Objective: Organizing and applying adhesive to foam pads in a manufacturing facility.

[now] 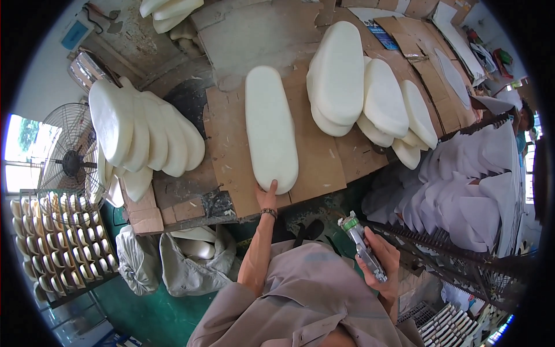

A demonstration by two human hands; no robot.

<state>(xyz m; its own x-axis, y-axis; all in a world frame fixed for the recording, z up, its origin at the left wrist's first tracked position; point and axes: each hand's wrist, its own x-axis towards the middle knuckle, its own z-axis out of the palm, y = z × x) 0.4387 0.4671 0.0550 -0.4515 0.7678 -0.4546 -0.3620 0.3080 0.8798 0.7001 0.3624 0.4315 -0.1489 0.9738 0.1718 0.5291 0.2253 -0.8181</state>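
A long cream foam cushion (270,127), rounded at both ends, lies on the cardboard-covered table in front of me. My left hand (267,196) grips its near end, thumb pressed on top and the fingers hidden underneath. Off the table's near edge, my right hand (381,256) is wrapped round a silver hand-held tool (363,246) with a green band near its head. The tool's exact kind is unclear; its head points up and to the left, apart from the cushion.
Overlapping cream foam pieces stand at left (147,130) and right (338,75) on the cardboard (324,168). A wire fan (71,162) and a filled rack (66,243) are far left. Grey-white sheet-like pieces (451,191) fill a right-hand rack. Sacks (193,266) sit below.
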